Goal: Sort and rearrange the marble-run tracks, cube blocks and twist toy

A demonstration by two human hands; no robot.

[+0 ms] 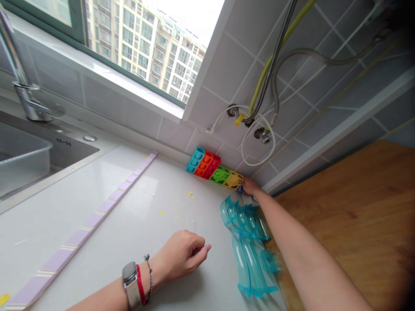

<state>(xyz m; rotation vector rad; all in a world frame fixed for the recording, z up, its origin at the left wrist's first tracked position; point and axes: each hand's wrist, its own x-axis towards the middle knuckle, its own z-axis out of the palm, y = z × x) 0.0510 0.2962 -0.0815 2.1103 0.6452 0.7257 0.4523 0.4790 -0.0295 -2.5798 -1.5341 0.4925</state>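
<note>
A row of coloured plastic toy blocks stands against the wall at the back of the counter. It runs from a light blue block [196,160] through a red block [212,165] and a green block [221,175] to a yellow block [234,179]. At its right end, my right hand [249,186] closes its fingers on a dark blue block [240,189], mostly hidden. Below that arm lie several translucent teal curved track pieces [251,259], side by side. My left hand [181,255], wearing a watch, is closed over the counter with nothing visible in it.
A lilac striped strip [94,221] crosses the white counter [129,242]. On the left is a sink with a faucet [32,101] and a clear plastic bin [24,160]. Hoses and a valve [263,135] hang on the tiled wall. A wooden panel [350,216] borders the right.
</note>
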